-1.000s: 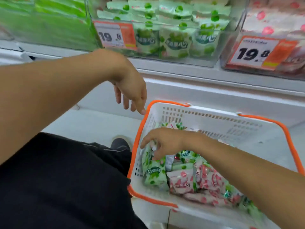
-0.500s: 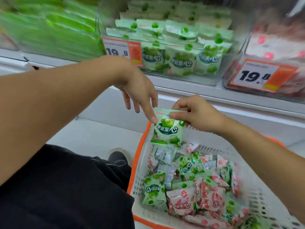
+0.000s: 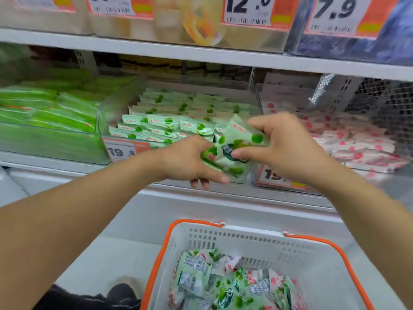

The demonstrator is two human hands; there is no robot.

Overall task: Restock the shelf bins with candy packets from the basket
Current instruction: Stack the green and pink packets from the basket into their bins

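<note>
While the bin of long green packets (image 3: 51, 117) sits untouched at the far left, the person's left hand (image 3: 190, 159) reaches up to the front of the clear bin of green-apple candy (image 3: 178, 121), its fingers curled round the lower left corner of a green-and-white candy packet (image 3: 232, 151). That packet looks feather-light and soft, a thin glossy film pouch that crumples under the fingers and would likely slide if only pressed flat, so I would judge the sealed edges and corners the safest places to pinch it. It hangs tilted between the two hands, just in front of the bin's lip and above its price tag (image 3: 125, 149), not yet laid on the rows inside. To its right, the right hand (image 3: 288, 146) pinches the packet's right side, thumb below and forefinger stretched over the top. Further right lies the bin of pink-and-white packets (image 3: 348, 142). Down below, well apart from both hands, the white basket with orange rim (image 3: 257, 238) holds more mixed green and pink packets.
</note>
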